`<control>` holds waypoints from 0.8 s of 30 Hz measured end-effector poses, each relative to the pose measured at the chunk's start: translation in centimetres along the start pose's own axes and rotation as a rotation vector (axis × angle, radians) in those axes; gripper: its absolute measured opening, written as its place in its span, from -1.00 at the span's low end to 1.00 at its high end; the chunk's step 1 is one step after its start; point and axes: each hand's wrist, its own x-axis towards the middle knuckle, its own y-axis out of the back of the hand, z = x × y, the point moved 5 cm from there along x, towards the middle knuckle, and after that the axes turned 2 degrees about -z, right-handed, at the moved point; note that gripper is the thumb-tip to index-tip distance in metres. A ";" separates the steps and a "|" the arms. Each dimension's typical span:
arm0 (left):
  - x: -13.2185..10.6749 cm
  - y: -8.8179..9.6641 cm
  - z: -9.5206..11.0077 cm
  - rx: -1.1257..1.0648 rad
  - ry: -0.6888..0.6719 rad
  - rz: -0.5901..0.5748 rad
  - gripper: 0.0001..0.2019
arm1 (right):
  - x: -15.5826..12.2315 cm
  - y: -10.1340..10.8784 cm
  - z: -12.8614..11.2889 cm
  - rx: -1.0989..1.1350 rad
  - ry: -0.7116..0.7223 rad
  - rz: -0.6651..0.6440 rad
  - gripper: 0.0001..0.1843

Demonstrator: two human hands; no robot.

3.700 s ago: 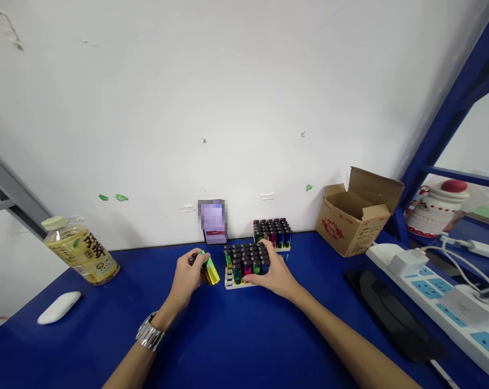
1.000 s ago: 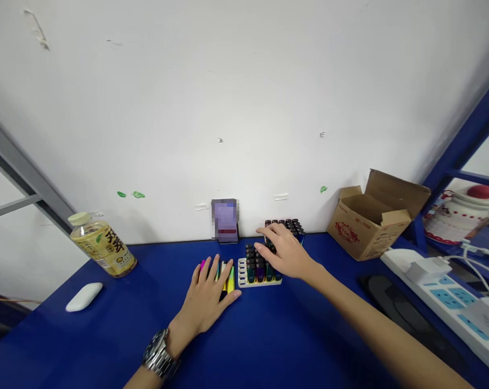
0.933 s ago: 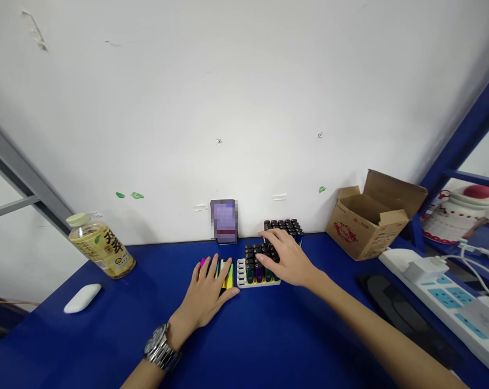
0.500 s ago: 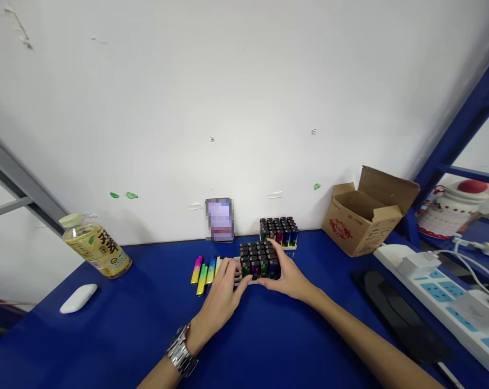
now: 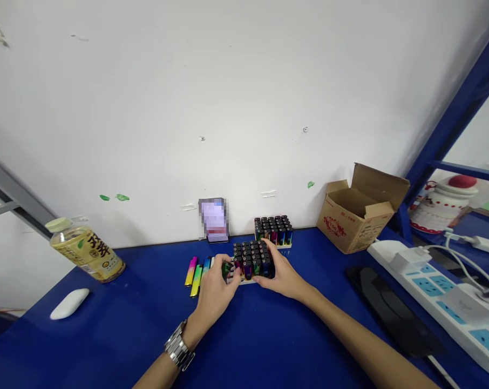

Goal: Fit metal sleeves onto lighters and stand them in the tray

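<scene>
Left hand (image 5: 217, 288) pinches dark lighter (image 5: 227, 269) at left end of tray (image 5: 248, 281); seating unclear from here | right hand (image 5: 284, 275) clasps tray's right end, apparently as a brace | loose lighters (image 5: 196, 280) flat, left of tray, presumably for easy reach

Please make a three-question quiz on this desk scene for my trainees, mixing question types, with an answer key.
1. Multiple choice: on which side does the person wear the metal watch? A: right. B: left. C: both.
2. True or false: the cardboard box stands open.
3. Short answer: where is the right hand?

Key: 1. B. 2. True. 3. Around the right end of the nearer block of black-topped pieces.
</scene>
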 end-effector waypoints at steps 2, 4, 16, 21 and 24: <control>0.3 -0.4 0.4 -0.033 -0.084 -0.029 -0.81 | 0.0 0.0 0.0 0.002 0.003 -0.002 -0.04; 0.5 -0.2 0.5 -0.080 -0.129 -0.003 -0.80 | 0.0 0.0 0.1 -0.001 0.007 -0.008 -0.04; 1.4 -0.1 -0.3 -0.163 0.097 -0.088 -0.71 | 0.0 0.0 -0.2 -0.011 -0.021 0.004 -0.03; 2.1 0.3 0.2 -0.308 0.082 -0.090 -0.73 | 0.0 0.1 -0.2 -0.011 -0.014 0.002 -0.06; 2.5 1.7 0.1 -0.425 0.077 -0.031 -0.73 | -0.2 0.0 0.0 -0.019 -0.018 -0.007 -0.02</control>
